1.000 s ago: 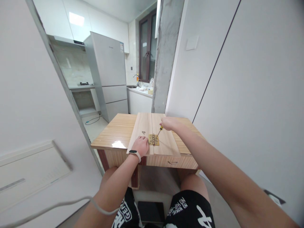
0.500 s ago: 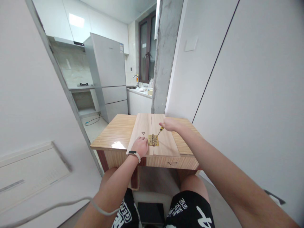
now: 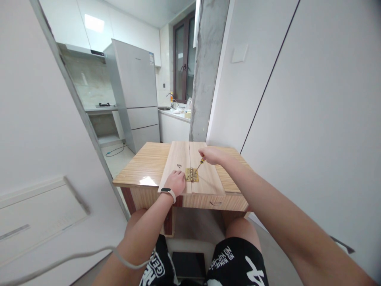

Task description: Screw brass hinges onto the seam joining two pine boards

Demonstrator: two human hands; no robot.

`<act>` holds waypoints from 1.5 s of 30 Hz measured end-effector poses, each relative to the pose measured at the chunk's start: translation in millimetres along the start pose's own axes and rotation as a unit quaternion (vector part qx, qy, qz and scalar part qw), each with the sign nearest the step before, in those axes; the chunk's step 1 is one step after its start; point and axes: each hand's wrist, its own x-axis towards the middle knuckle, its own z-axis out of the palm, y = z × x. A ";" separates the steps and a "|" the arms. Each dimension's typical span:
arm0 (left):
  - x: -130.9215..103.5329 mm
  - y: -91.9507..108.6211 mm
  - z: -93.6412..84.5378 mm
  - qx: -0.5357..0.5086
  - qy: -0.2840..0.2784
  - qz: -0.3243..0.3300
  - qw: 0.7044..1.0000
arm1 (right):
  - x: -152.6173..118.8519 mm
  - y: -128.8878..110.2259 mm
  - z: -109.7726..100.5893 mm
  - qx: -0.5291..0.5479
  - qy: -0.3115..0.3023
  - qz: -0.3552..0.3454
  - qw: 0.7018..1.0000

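We have the brass-coloured hinge (image 3: 192,175) lying across the seam between the left board (image 3: 177,153) and the right board (image 3: 208,176), both resting on the table (image 3: 139,167). Our right hand (image 3: 209,155) is clasped around the yellow handle of a screwdriver (image 3: 202,160), whose shaft goes slantwise down to the right leaf of the hinge. Our left hand (image 3: 176,182) lies palm down on the left board, just beside the hinge, wrapped around nothing. At this size we cannot tell if the tip sits fully in a screw head. In our judgement, we should bring the shaft nearer to upright, so that the tip does not slip out. We should press down while turning slowly, and let the left hand weigh on its board, so that the seam does not spread.
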 end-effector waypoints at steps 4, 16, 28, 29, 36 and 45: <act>0.3 0.2 -0.2 -0.004 0.002 0.001 1.000 | 0.5 3.5 1.3 0.024 0.009 0.022 0.999; 0.9 0.4 -1.5 0.001 0.005 0.000 1.000 | 8.2 -8.8 -0.3 -0.040 -0.060 0.083 0.994; 0.8 -0.2 0.0 0.002 0.005 0.004 1.000 | 2.4 11.1 6.4 0.011 0.009 0.004 1.000; 0.8 -0.4 0.3 0.000 0.004 0.004 1.000 | 1.7 12.0 7.4 0.030 0.010 0.011 0.999; 0.2 -0.4 -0.4 -0.001 0.001 -0.004 1.000 | 7.9 8.7 14.5 0.038 -0.004 0.091 0.995; 0.7 0.6 -2.1 0.002 -0.001 0.003 1.000 | 7.9 -0.5 5.0 0.014 -0.021 0.065 0.998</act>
